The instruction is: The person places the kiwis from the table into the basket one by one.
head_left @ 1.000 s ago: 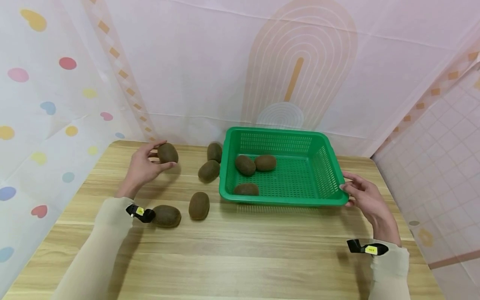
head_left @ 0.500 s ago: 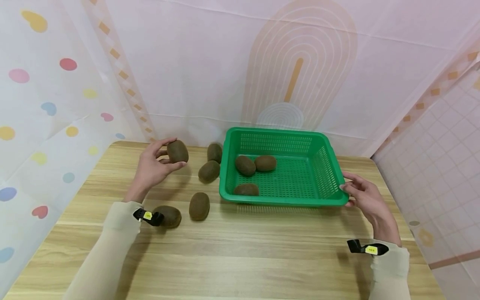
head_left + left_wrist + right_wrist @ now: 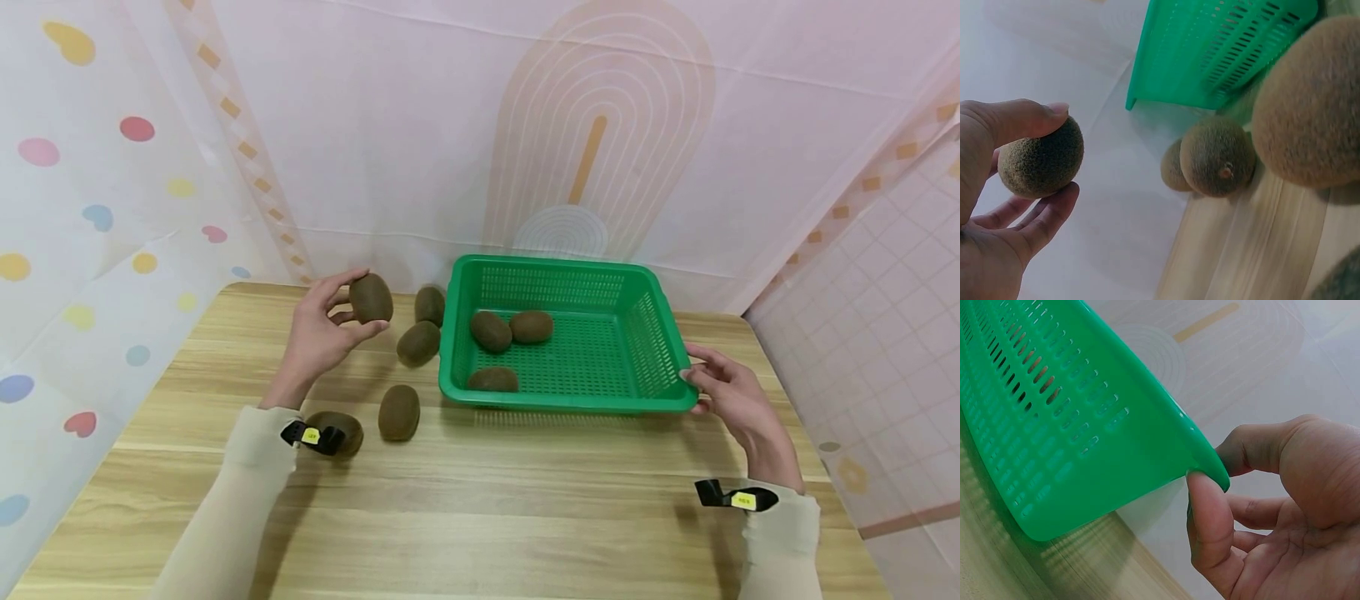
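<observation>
My left hand (image 3: pixel 322 332) grips a brown fuzzy kiwi (image 3: pixel 371 298) between thumb and fingers, raised over the table's back left part. The left wrist view shows the same kiwi (image 3: pixel 1042 157) pinched at its sides. At the other side, my right hand (image 3: pixel 731 396) pinches the rim of a green plastic basket (image 3: pixel 570 400) by its front right corner. In the right wrist view the thumb and a finger of the right hand (image 3: pixel 1285 500) clasp that rim. Inside the basket lie three kiwis, one of them a kiwi (image 3: pixel 531 326) near the back wall.
Two kiwis, the nearer one a kiwi (image 3: pixel 418 343), lie against the basket's left side. Closer to me are another kiwi (image 3: pixel 399 412) and a kiwi (image 3: pixel 347 433) partly hidden by the left wrist camera. A patterned cloth (image 3: pixel 390 150) hangs behind the wooden table (image 3: pixel 525 508).
My left hand has moved to the right with the kiwi, towards the basket. The right hand and the basket have stayed in place.
</observation>
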### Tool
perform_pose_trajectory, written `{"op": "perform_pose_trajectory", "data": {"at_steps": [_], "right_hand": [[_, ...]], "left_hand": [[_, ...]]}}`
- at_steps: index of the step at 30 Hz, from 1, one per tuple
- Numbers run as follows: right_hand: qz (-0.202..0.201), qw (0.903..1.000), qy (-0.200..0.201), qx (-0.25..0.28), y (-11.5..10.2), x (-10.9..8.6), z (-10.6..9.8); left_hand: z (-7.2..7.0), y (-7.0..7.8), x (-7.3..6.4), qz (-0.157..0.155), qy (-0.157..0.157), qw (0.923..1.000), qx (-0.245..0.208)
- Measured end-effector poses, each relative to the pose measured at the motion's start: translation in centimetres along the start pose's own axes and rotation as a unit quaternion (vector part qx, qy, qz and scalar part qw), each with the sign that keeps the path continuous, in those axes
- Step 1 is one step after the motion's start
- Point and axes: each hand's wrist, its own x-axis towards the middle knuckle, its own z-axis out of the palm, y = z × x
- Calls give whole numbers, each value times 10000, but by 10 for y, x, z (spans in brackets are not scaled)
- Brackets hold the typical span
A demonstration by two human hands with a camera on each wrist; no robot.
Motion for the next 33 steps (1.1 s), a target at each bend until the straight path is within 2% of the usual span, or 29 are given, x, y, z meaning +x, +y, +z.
{"op": "perform_pose_trajectory", "data": {"at_steps": [14,33], "right_hand": [[-4,10000,-9,87,0,1,-1],[86,9999,67,-35,-1,0,1]], "left_hand": [[15,21,-2,463,9,9988,-137],[37,39,0,700,-200,9963,-457]]}}
